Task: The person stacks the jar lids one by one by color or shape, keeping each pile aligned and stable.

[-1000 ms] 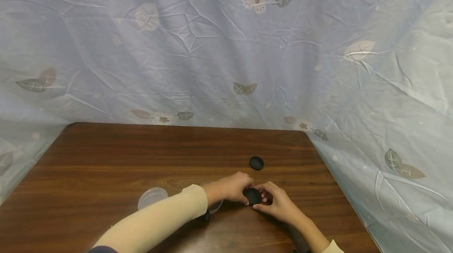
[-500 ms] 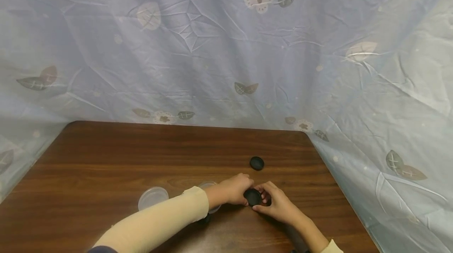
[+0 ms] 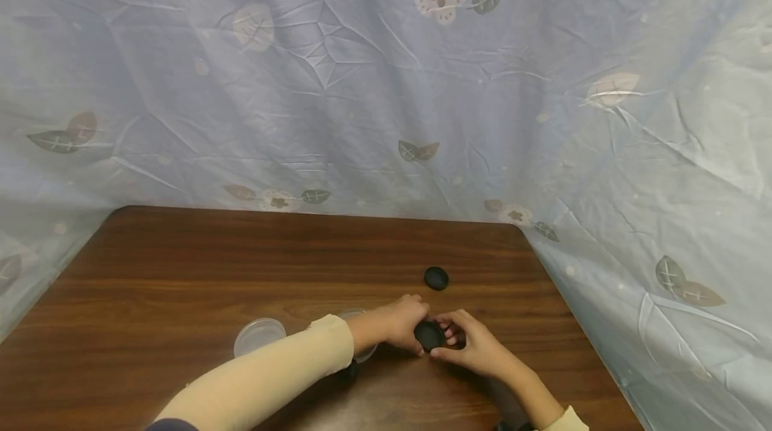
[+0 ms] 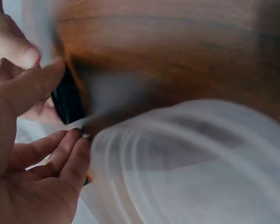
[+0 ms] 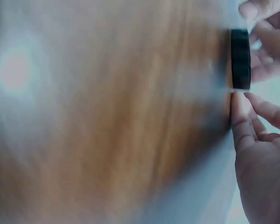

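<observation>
A shallow round black disc point(image 3: 429, 336) with a raised rim is held just over the table between both hands. My left hand point(image 3: 403, 325) pinches its left edge between thumb and fingers. From the opposite side my right hand point(image 3: 476, 345) holds the rim, thumb in front and fingertips behind. The right wrist view gives the disc's thick, dark side point(image 5: 241, 59) edge-on. In the left wrist view the disc point(image 4: 67, 99) is partly covered by the left thumb. A second black disc point(image 3: 436, 278) lies farther back on the table.
Two clear round plastic pieces, one at the left point(image 3: 259, 335) and one behind the left wrist point(image 3: 364, 353), are partly hidden by the left arm. A small black object point(image 3: 348, 373) shows under that arm. Patterned cloth point(image 3: 362, 82) hangs around the brown wooden table point(image 3: 241, 250).
</observation>
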Demonstrator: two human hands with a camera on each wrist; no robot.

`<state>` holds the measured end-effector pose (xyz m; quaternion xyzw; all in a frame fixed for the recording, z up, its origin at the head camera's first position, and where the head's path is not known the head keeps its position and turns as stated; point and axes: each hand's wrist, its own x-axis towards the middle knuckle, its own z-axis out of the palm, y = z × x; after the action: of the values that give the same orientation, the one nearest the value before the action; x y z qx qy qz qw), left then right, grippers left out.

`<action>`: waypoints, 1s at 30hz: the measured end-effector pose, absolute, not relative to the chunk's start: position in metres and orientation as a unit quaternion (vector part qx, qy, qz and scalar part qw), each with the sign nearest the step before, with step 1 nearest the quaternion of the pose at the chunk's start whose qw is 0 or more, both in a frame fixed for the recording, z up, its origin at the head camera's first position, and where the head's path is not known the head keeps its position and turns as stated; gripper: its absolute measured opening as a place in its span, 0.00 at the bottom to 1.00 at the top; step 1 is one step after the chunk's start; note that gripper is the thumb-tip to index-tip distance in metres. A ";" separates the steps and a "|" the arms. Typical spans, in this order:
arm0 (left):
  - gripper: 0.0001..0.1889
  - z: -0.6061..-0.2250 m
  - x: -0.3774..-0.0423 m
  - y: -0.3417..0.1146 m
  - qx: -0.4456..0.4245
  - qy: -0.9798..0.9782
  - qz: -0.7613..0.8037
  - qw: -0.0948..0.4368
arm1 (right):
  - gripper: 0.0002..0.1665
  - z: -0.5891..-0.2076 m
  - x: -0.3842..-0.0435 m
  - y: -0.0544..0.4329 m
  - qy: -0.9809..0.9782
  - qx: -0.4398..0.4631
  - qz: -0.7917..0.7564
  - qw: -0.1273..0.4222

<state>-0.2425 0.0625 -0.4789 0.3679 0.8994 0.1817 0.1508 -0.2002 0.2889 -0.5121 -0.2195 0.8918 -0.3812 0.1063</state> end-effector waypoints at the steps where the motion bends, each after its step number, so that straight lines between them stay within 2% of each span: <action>1: 0.27 -0.478 -0.244 0.063 0.368 0.896 0.191 0.157 | 0.35 -0.511 -0.201 0.292 0.890 -0.211 -0.389 0.110; 4: 0.29 -0.473 -0.254 0.063 0.361 0.886 0.227 0.184 | 0.33 -0.507 -0.206 0.303 0.891 -0.195 -0.396 0.103; 7: 0.30 -0.465 -0.268 0.060 0.345 0.874 0.274 0.204 | 0.32 -0.505 -0.215 0.312 0.903 -0.174 -0.386 0.072; 13: 0.29 -0.458 -0.298 0.056 0.313 0.875 0.322 0.179 | 0.36 -0.503 -0.241 0.315 0.926 -0.136 -0.352 0.012; 20: 0.29 -0.468 -0.316 0.057 0.261 0.893 0.336 0.147 | 0.43 -0.504 -0.272 0.301 0.935 -0.099 -0.339 0.026; 30: 0.32 -0.478 -0.327 0.077 0.269 0.899 0.309 0.157 | 0.40 -0.509 -0.289 0.295 0.943 -0.075 -0.322 0.039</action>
<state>-0.3269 0.0766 -0.4780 0.2691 0.8987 0.3085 0.1573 -0.2891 0.2951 -0.5093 -0.0751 0.9428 -0.3224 0.0386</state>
